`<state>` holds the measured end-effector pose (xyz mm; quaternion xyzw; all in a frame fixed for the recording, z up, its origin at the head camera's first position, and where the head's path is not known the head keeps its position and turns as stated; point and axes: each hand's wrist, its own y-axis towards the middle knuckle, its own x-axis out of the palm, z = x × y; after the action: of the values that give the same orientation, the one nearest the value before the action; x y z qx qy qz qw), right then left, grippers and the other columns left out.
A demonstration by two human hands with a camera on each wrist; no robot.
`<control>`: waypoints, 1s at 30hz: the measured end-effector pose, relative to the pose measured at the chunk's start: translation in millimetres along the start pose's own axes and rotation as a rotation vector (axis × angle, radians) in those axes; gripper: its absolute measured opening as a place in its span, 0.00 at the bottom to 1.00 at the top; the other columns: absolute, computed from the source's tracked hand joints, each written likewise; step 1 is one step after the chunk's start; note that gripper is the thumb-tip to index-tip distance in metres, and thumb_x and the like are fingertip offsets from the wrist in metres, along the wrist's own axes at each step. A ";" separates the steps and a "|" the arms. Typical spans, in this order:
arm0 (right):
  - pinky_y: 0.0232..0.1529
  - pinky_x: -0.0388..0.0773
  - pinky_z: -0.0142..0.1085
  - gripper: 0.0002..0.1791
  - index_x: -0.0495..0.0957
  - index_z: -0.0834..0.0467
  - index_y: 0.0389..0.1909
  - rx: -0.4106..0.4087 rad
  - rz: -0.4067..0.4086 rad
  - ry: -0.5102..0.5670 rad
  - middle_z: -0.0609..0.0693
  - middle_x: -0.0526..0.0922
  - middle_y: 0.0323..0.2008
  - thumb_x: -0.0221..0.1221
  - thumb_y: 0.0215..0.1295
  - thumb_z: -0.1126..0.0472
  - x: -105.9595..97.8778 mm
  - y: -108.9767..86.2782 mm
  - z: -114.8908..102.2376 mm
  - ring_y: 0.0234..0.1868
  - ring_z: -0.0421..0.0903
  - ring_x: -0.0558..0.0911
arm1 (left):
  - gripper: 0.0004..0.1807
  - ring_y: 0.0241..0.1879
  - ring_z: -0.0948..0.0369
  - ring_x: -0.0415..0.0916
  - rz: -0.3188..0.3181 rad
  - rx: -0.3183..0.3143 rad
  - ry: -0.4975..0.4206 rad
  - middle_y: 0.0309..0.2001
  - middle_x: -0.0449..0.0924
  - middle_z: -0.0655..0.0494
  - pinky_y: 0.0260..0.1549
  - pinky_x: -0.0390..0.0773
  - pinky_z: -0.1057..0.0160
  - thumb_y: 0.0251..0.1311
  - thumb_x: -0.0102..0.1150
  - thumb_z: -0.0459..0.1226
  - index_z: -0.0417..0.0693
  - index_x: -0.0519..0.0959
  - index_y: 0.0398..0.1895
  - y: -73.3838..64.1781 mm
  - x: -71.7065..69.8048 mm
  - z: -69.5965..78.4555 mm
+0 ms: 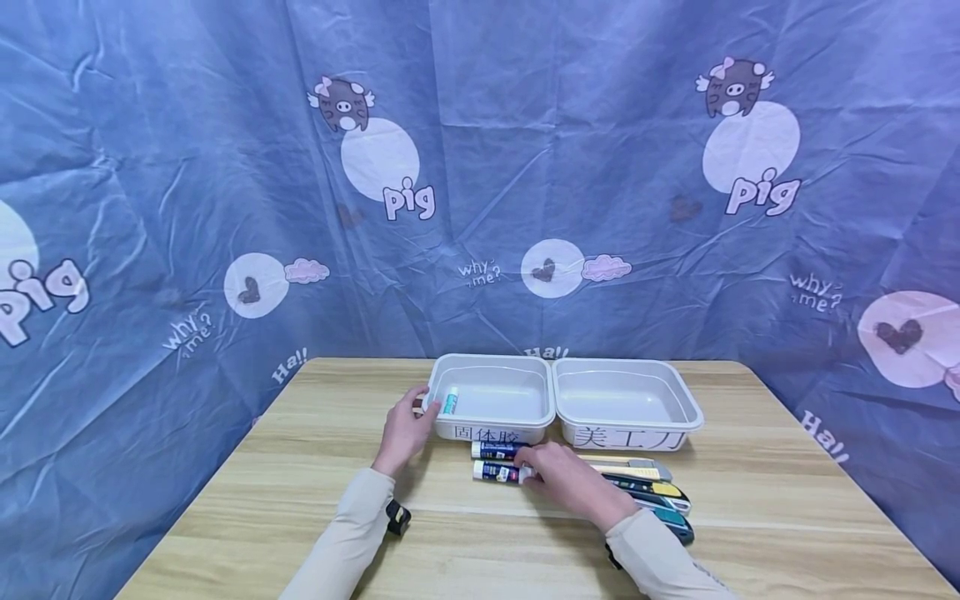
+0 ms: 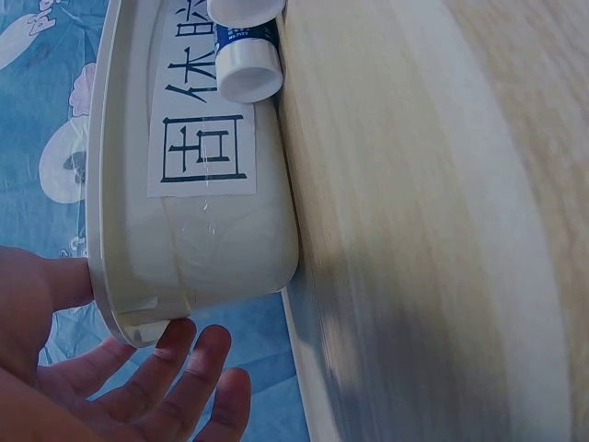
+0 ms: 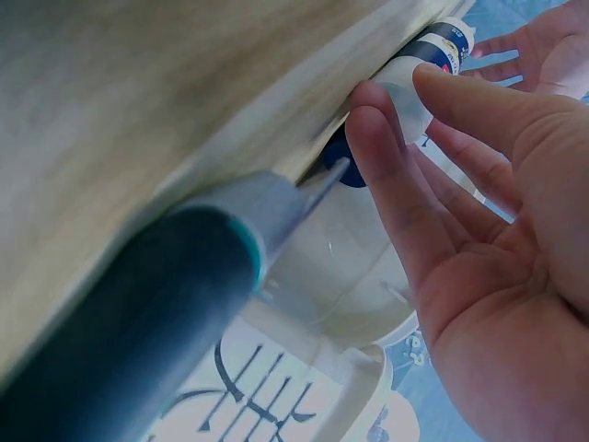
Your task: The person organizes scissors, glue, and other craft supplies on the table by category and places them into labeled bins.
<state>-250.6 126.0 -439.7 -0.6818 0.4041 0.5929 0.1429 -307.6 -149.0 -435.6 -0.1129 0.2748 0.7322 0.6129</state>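
near glue stick (image 1: 496, 472): navy, white cap left, lying on worktop (image 1: 442, 537), base end pinched | left bin (image 1: 504, 402): white, upright, black-lettered front, rim held, teal-white stick (image 1: 451, 402) inside

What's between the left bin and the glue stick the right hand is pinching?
A second glue stick, seen in the head view: it lies just in front of the left bin, beyond the pinched glue stick at the right hand.

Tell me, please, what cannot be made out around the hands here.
Head view: left ends of the utility knives, hidden by the right hand.
Head view: fine print on the glue sticks, too small.
Left wrist view: part of the label, covered by the glue sticks.
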 end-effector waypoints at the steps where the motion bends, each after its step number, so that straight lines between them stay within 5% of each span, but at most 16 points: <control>1: 0.41 0.85 0.35 0.12 0.85 0.58 0.44 -0.002 0.000 0.002 0.51 0.89 0.40 0.71 0.58 0.68 0.1 0.1 -0.4 0.39 0.45 0.88 | 0.24 0.39 0.50 0.83 0.000 0.000 -0.001 0.49 0.83 0.33 0.38 0.83 0.55 0.71 0.60 0.38 0.34 0.74 0.65 -0.2 0.1 -0.1; 20: 0.40 0.85 0.34 0.12 0.85 0.58 0.44 -0.012 -0.005 0.019 0.51 0.90 0.40 0.69 0.60 0.69 -3.6 0.5 -5.1 0.41 0.45 0.88 | 0.24 0.39 0.51 0.83 -0.011 -0.001 -0.011 0.48 0.83 0.35 0.37 0.83 0.57 0.71 0.59 0.37 0.35 0.74 0.66 -0.7 0.1 0.2; 30: 0.40 0.84 0.35 0.12 0.85 0.58 0.44 -0.027 0.064 -0.005 0.50 0.89 0.40 0.69 0.60 0.69 -4.8 1.1 -2.3 0.40 0.45 0.87 | 0.25 0.38 0.53 0.82 -0.003 -0.001 -0.017 0.49 0.83 0.36 0.36 0.82 0.59 0.70 0.60 0.38 0.35 0.73 0.67 -0.2 -0.5 0.7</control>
<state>-249.7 125.6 -434.3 -0.6687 0.4175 0.6043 0.1157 -307.2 -149.0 -434.9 -0.1075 0.2689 0.7322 0.6164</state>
